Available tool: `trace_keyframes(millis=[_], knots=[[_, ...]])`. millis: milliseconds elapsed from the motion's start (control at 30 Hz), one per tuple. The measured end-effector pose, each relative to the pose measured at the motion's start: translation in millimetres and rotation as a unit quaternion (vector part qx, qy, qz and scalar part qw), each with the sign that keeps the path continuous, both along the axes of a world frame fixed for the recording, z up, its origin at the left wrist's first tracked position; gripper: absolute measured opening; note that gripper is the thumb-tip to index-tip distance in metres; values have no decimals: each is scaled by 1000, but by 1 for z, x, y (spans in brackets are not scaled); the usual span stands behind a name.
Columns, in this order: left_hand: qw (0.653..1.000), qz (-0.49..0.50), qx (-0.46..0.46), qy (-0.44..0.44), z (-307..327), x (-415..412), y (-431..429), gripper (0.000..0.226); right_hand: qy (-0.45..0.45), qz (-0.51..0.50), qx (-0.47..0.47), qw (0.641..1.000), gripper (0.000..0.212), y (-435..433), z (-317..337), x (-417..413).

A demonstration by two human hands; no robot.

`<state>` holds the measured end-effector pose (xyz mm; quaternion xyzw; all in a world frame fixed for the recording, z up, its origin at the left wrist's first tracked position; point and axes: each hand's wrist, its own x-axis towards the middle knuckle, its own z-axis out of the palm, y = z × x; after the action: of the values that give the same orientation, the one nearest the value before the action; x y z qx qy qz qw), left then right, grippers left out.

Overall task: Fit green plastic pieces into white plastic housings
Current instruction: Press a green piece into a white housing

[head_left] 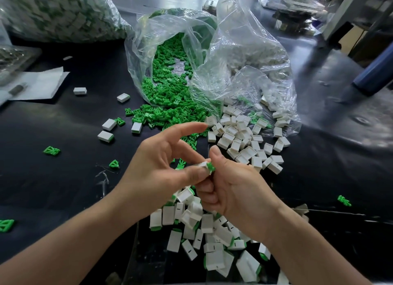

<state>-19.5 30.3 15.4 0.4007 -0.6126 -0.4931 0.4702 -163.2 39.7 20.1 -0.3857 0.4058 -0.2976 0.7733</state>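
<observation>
Mid-batch: one more fit in hand, and plenty left to do.

On the black worktop (63, 189), two clear bags (234, 40) toward the far edge spill green pieces (161, 112) and empty white housings (240, 136) — a large stock unfitted. A smaller pile of finished housings (208, 227) lies at the near edge. Above it the left hand (161, 170) holds a white housing (203, 165) in a narrow grip; the right hand (234, 185) pinches a green piece (211, 168) at its mouth — seemingly not yet seated.

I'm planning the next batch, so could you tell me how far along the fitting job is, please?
Done: a pile of fitted housings lies under the wrists. In hand: the left hand pinches a housing, the right hand holds a green piece at it. Left: many empty housings and green pieces by the bags.
</observation>
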Motion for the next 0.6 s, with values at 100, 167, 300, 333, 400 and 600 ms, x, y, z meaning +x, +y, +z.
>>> trace_keyframes(millis=[100,167,300,333,400,600], knots=[[994,-37,49,87,3,3,-2,60,-54,35,23,998,47,-3,-1,1],[992,-47,55,100,3,4,-1,62,-76,47,39,995,44,-3,0,-1],[995,-54,51,67,2,5,-1,63,-56,48,45,996,53,-3,0,0],[996,-52,49,58,2,5,-1,62,-48,43,52,997,56,-3,1,1],[997,-45,43,46,1,4,-1,61,-41,30,49,997,44,-2,1,3],[985,-32,105,132,-3,1,-1,61,-82,-13,39,996,41,0,3,2]])
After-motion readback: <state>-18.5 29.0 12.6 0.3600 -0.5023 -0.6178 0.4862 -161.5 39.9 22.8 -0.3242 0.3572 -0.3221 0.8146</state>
